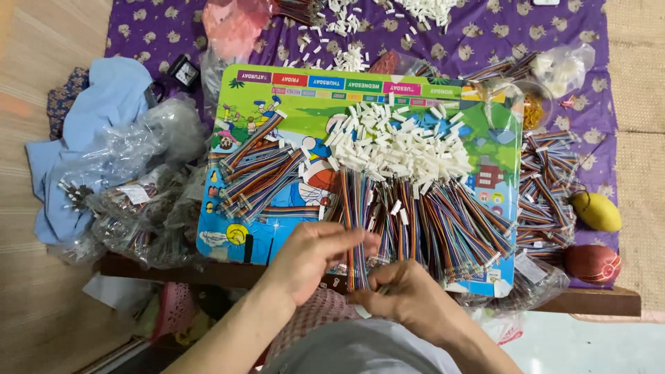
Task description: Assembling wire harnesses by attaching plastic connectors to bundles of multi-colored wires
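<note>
Over the tabletop [596, 299], both hands' fingers pinch one ribbon cable [357, 228]; few cables lie sorted, a large heap [443, 215] remains.

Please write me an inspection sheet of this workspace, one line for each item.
Surface: colourful cartoon board on a purple patterned cloth over a low wooden table.
Job's things: bundle of rainbow ribbon wires held by both hands; pile of small white plastic connectors.
Clutter: clear plastic bags, light blue cloth, yellow mango, red round fruit.
Fingers: left hand and right hand both pinch the wires.
Cables: more wire bundles at the right.
Surroundings: woven mat floor.
</note>
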